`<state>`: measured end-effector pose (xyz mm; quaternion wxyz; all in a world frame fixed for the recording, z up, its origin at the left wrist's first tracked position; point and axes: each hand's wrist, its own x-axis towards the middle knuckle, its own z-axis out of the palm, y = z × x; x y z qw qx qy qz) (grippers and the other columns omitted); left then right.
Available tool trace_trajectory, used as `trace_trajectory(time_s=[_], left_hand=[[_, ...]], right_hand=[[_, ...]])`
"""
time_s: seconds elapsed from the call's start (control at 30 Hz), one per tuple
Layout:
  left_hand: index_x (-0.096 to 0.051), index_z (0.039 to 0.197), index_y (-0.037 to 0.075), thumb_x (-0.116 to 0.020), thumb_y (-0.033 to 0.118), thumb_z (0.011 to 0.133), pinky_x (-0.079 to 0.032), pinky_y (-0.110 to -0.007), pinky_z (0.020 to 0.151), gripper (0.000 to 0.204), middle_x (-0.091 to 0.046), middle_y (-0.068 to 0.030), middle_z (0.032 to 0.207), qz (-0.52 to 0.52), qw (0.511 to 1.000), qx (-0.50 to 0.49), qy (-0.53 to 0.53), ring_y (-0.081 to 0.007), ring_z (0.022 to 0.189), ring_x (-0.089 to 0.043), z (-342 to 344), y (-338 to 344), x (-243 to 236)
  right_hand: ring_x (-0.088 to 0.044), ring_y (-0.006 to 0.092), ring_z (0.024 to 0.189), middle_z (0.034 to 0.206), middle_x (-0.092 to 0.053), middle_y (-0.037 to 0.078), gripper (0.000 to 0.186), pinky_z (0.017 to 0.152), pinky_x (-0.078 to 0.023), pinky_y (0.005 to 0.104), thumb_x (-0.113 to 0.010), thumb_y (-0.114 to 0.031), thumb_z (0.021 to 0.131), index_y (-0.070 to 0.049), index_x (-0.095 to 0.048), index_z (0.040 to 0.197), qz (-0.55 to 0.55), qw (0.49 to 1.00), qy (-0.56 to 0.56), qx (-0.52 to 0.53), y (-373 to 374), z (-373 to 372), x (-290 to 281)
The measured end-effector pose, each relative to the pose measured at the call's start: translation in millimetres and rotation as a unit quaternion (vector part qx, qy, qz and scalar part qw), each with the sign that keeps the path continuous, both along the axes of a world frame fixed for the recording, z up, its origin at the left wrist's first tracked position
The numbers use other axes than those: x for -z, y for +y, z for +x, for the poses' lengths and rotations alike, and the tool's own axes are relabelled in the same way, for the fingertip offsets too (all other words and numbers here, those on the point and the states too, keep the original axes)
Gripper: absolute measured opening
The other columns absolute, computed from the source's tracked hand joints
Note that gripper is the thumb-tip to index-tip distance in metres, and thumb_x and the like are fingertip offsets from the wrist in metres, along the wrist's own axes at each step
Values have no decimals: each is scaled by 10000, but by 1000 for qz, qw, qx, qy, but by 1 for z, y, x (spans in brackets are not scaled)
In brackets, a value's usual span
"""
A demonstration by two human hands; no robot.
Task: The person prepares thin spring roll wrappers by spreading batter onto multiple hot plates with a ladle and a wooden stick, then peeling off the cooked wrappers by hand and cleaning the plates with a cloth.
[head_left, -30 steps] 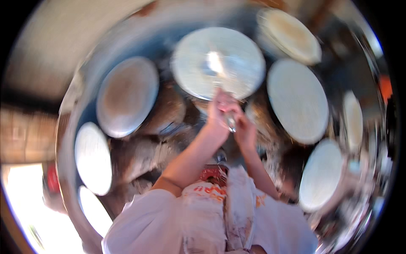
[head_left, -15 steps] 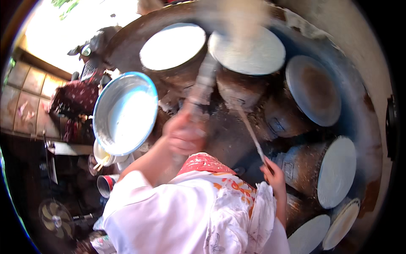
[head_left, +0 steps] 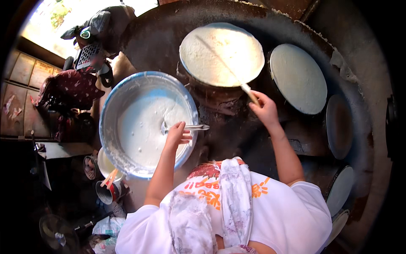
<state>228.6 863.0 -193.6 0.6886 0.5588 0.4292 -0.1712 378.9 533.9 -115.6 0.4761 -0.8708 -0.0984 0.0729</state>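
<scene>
My left hand [head_left: 178, 133] grips a steel ladle [head_left: 198, 127] at the right side of a large blue-rimmed basin [head_left: 145, 79] of thick white batter [head_left: 139, 127]; the ladle's bowl sits in the batter. My right hand [head_left: 264, 110] holds a long, thin, wooden-handled spatula [head_left: 249, 91], its blade reaching over a round griddle [head_left: 220, 55] that carries a pale sheet with an uneven surface. Just right of that lies another griddle [head_left: 298, 78] with a smooth pale layer.
Further griddles [head_left: 338, 127] curve down the right along the dark round stove rim [head_left: 321, 40]. At left are a scooter [head_left: 91, 55] with a patterned maroon cover [head_left: 67, 89], small containers [head_left: 110, 190] and a fan [head_left: 59, 233].
My view has turned around the stove, bringing the basin nearer the middle. My left hand has come from a blurred swing to the basin; my right hand has risen toward the griddle with the spatula.
</scene>
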Motion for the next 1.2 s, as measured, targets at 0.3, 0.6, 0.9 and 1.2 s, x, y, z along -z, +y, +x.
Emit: trace_trajectory(time_s=[0.3,0.6,0.9,1.2], left_hand=[[-444,1369,-15,-635,215,848,-439,-454,953,601,-602,-238,1178,572,803,0,-166,-397,1117,-557,278,52,-36],[-680,982,23,-608,256,867,-486,-411,802,269,-637,-160,1004,510,855,-73,-63,-313,916,-620,326,52,-41],[-653,880,22,-593,199,906,-471,-391,744,189,-614,-122,909,607,770,-135,-145,-293,838,-594,340,18,-60],[-602,906,0,-608,135,936,-446,-311,697,138,-561,-74,860,614,710,-195,-286,-184,771,-530,307,-13,-92]], right_hand=[[-616,355,785,808,-638,161,258,686,-480,415,-754,-150,672,-23,-613,847,-151,970,-186,-50,82,303,-23],[-557,394,815,805,-563,173,257,696,-455,451,-739,-88,711,-28,-498,777,-152,931,-210,-257,142,457,41],[-527,375,747,750,-520,178,250,657,-423,417,-722,-73,750,-22,-482,797,-71,947,-189,-251,140,472,17],[-479,245,645,747,-478,101,197,599,-416,336,-700,2,764,-19,-521,845,70,925,-291,-236,85,433,-24]])
